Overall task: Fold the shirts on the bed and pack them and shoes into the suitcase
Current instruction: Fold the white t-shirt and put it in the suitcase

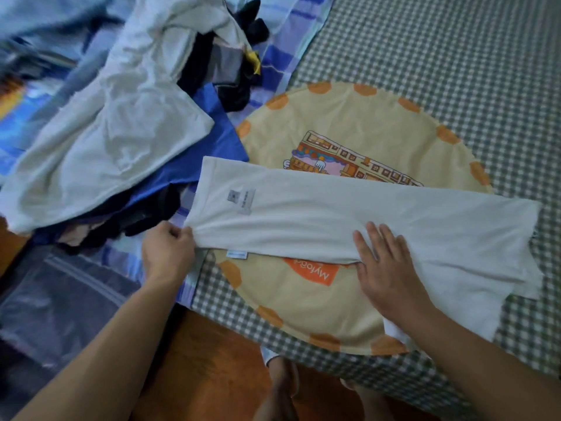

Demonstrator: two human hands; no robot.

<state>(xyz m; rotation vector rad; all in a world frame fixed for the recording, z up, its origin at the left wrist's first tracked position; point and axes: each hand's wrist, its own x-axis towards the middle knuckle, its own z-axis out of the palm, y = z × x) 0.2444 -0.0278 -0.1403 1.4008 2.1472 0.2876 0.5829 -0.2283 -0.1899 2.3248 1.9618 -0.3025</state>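
matt white cloth shirt (334, 208); glossy wood floor (218, 360).

Two hands are at work on the bed (455, 71): the left hand (167, 253) near its front edge, the right hand (385, 268) beside it. One white shirt (334, 214) lies folded into a long strip across one round yellow mat (349, 141), which sits by the bed's front edge. Toward the bed's left side there is one heap of clothes (151, 141); in it I can count one more pale shirt (106, 147) on top, one blue garment (212, 153) under it, and several dark pieces, too tangled to number. One checked sheet (440, 56) covers the bed, and one striped blue cloth (288, 41) lies at its far edge.
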